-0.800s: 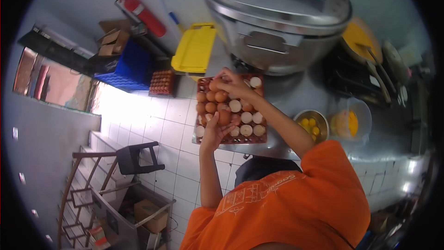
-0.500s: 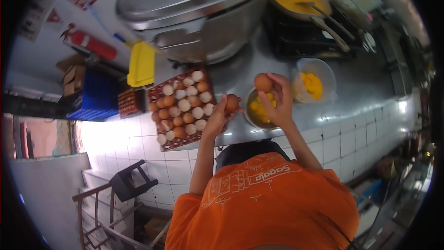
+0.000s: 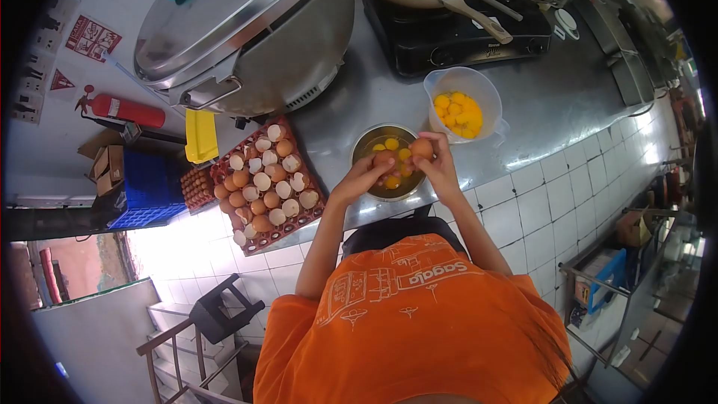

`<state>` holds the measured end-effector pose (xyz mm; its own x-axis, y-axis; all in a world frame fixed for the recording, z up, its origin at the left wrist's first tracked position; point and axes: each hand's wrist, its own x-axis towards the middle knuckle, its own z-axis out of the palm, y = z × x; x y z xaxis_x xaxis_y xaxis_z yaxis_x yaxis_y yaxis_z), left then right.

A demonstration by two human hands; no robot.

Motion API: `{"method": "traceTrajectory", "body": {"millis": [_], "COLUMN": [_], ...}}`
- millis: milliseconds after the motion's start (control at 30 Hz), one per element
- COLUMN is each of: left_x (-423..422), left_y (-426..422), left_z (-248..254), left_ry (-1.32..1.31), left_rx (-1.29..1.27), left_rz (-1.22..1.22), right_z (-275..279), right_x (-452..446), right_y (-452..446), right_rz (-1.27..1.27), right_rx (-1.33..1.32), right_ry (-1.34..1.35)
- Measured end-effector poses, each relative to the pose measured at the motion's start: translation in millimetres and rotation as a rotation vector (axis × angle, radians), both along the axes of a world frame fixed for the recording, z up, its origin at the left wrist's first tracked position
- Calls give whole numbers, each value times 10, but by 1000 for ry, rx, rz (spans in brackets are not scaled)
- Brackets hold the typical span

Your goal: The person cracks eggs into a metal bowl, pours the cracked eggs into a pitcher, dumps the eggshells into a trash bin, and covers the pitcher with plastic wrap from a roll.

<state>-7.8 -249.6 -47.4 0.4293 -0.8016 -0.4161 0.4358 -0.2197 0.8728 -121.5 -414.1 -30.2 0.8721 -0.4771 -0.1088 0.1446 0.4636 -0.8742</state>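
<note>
Over a round metal bowl [image 3: 364,135] with egg yolks and clear egg white in it, both hands are close together. My left hand [image 3: 359,181] is closed round a brown egg [image 3: 385,158]. Another brown egg [image 3: 421,148] is gripped by the fingers of my right hand [image 3: 444,170]. Whether either shell is cracked, I cannot tell. Left of the bowl lies a red egg tray [image 3: 302,170] full of brown eggs and broken shells. A clear plastic jug [image 3: 488,90] with several yolks stands to the right.
A large steel cooker [image 3: 299,45] stands behind the tray. At the back right, a pan [image 3: 479,16] of yellow liquid egg with a spatula sits on a black gas stove [image 3: 419,56]. A yellow container [image 3: 200,136] and stacked eggs [image 3: 197,189] are at far left.
My left hand has moved with its egg from beside the tray to the bowl, close to my right hand. My right hand still holds its egg. The camera view has shifted.
</note>
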Motion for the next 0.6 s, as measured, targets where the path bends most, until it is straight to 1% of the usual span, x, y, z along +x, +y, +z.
{"method": "traceTrajectory", "body": {"millis": [67,100,167,200,267,300,367,400,467,500,567,600], "left_x": [-18,3,61,80,114,105,64,51,28,15,-28,-52], "left_y": [-19,-13,-7,4,21,34,59,61,66,70,63,57], "left_z": [26,31,30,13,-27,-24,-20,23,115,109,84,87], "left_ry": [-287,-290,-399,-401,-376,-380,-560,-562,-654,-655,-682,-683], "left_rx": [55,59,172,176,106,108,61,64,173,176,96,97], "left_rz": [39,46,-28,-21,-13,-7,28,32,-2,2,134,137], "right_z": [-37,-18,44,11,-102,-120,-147,-138,-105,-96,-80,-74], "right_x": [52,87,150,181,230,241,260,266,272,276,278,272], "right_y": [-105,-117,-140,-149,-180,-190,-194,-181,-150,-136,-116,-89], "right_rz": [196,202,328,334,388,393,373,377,345,348,368,370], "right_rx": [-628,-626,-659,-658,-647,-647,-772,-771,-836,-836,-931,-931], "right_ry": [188,183,45,40,33,27,98,94,37,33,-6,-8]}}
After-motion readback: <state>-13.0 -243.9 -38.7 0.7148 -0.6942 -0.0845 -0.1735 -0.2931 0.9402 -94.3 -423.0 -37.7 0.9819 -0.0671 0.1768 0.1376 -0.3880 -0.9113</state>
